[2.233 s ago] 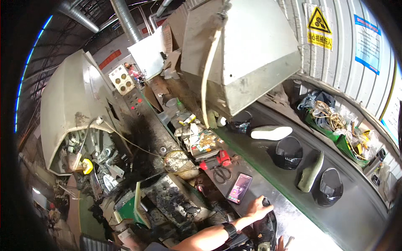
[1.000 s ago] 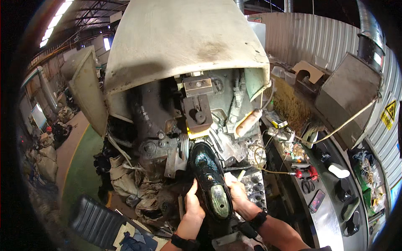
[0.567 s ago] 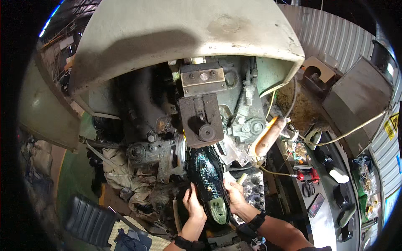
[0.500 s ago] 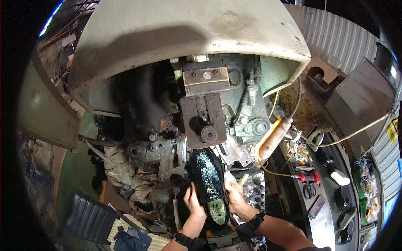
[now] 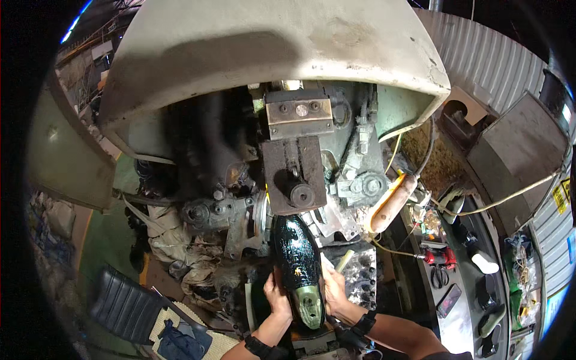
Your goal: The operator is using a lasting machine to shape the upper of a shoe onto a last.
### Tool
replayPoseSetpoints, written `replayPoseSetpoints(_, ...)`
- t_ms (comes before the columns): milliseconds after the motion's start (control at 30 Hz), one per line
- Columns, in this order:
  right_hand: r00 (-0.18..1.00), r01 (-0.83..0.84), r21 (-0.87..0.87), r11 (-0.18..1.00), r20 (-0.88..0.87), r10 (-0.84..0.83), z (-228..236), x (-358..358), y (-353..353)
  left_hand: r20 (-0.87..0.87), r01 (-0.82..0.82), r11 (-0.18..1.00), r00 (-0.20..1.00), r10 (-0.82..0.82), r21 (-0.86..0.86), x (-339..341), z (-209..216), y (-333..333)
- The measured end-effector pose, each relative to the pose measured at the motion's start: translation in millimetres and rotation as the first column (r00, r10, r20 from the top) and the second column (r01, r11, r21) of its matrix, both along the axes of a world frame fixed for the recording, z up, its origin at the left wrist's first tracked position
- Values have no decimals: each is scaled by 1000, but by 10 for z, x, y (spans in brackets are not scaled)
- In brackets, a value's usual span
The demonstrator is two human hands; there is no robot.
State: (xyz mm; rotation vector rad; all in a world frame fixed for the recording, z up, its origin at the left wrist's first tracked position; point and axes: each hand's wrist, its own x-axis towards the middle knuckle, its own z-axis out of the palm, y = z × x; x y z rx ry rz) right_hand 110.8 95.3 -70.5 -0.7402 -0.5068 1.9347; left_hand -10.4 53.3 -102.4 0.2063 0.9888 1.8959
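A glossy black shoe upper (image 5: 296, 255) covers a green shoe last (image 5: 310, 306), whose bare end points toward me. Its far tip lies under the dark metal block (image 5: 293, 156) of a large machine, between the jaw-like plates. My left hand (image 5: 277, 298) is closed against the left side of the upper near the green end. On the opposite side, my right hand (image 5: 336, 289) grips the upper's edge, with the fingers partly hidden beneath. Something pale shows by the right thumb; I cannot make out what it is.
A pale hood (image 5: 276, 42) overhangs the machine. To the right hangs a lit work lamp (image 5: 393, 204) with its cord. Beyond it, a bench holds scissors (image 5: 440, 276), a phone (image 5: 449, 300) and dark shoe parts. A black chair (image 5: 129, 306) stands at the left.
Both hands still hold the upper on its last. Its green end sits slightly lower in the picture; the view has shifted a little.
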Motion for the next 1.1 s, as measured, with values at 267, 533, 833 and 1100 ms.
replayPoseSetpoints(267, 947, -108, 398, 911, 321, -27, 51, -53, 72, 251, 279, 958, 925, -287, 68, -124, 221, 56)
replayPoseSetpoints(533, 942, -133, 483, 865, 332, -40, 101, -52, 13, 57, 216, 975, 974, -219, 46, 1, 262, 80)
replayPoseSetpoints(833, 949, -184, 511, 840, 314, 17, -4, 67, -30, 43, 190, 982, 981, -191, 25, 19, 135, -34)
replayPoseSetpoints(1100, 828, -111, 175, 978, 560, -6, 109, 1125, 85, -860, -742, 622, 465, 209, -250, -1445, -730, -835)
